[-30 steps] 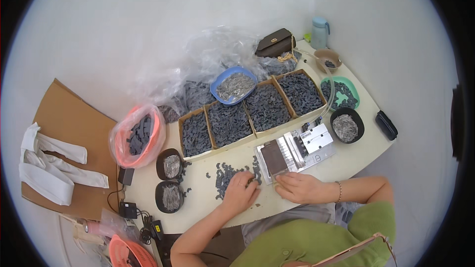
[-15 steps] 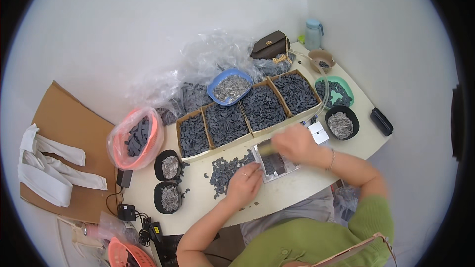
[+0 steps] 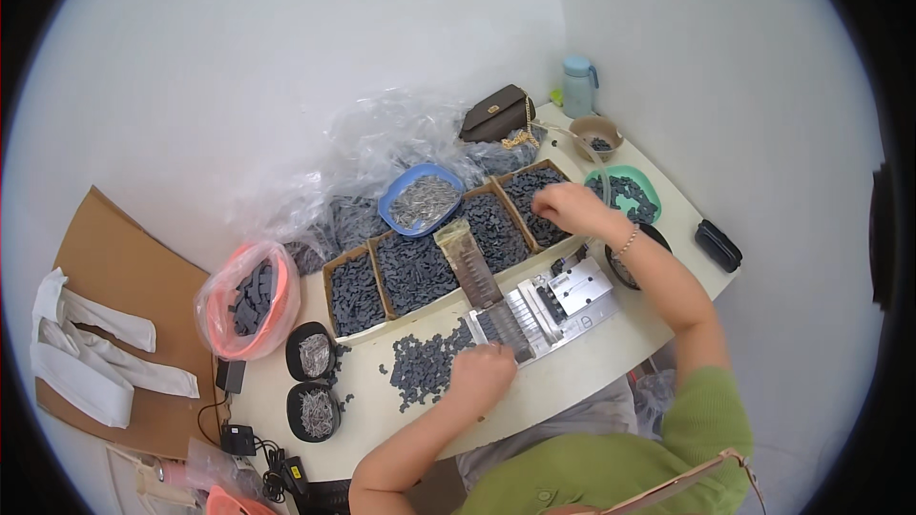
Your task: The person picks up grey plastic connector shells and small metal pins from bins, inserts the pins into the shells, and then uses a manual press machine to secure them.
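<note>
A silver metal fixture (image 3: 584,288) lies on the table before me, its left part holding a row of dark pieces. My left hand (image 3: 482,380) is closed with bent fingers at its near left corner; whatever is in the fingers is hidden. My right hand (image 3: 572,209) reaches over the rightmost cardboard compartment of small dark grey parts (image 3: 523,193), fingers curled down; I cannot make out what they hold. Between the hands, a long brownish see-through block (image 3: 468,264) with a yellowish end leans across the compartments' front edge. Loose grey parts (image 3: 420,367) lie left of the fixture.
A blue tray (image 3: 420,200) of metal pins rests on the boxes. Black bowls (image 3: 307,353) (image 3: 313,411) of pins stand left, another partly behind my right forearm. A green tray (image 3: 641,181), a brown bowl (image 3: 596,138) and a black case (image 3: 718,246) are right; a lined pink basket (image 3: 284,298) stands left.
My right hand has moved from above the fixture up to the rightmost compartment, uncovering the fixture. The long block now leans on the boxes. The whole view has shifted slightly.
</note>
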Tool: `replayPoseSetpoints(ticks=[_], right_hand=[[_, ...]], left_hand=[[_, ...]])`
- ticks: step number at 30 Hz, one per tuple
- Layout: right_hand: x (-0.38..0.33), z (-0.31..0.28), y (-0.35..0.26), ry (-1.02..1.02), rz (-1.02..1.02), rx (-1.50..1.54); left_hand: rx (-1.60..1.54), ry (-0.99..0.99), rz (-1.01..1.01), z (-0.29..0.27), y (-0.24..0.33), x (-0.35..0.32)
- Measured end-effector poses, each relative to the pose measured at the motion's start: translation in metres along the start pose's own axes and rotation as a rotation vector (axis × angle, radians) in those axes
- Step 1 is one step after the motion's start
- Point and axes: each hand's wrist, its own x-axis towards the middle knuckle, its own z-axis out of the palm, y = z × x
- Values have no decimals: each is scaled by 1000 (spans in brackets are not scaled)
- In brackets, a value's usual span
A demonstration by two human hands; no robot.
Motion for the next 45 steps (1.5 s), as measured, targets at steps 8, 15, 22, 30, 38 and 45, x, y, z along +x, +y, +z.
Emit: replayPoseSetpoints(ticks=[8,15,22,30,38,45], right_hand=[[-21,10,10,11,-11,-183],[-21,8,5,54,-43,-173],[-16,5,-4,171,7,-73],[-47,-14,-36,201,-86,143],[-70,14,-80,34,-317,353],[-91,34,-95,-50,-408,372]], left_hand=[[-356,671,-452,-64,-116,2],[563,834,-609,-97,-254,-51],[-34,494,-355,-8,-225,5],[-36,513,-483,-7,-230,11],[-1045,227,-407,-9,-63,-9],[-621,211,-189,16,-21,-21]])
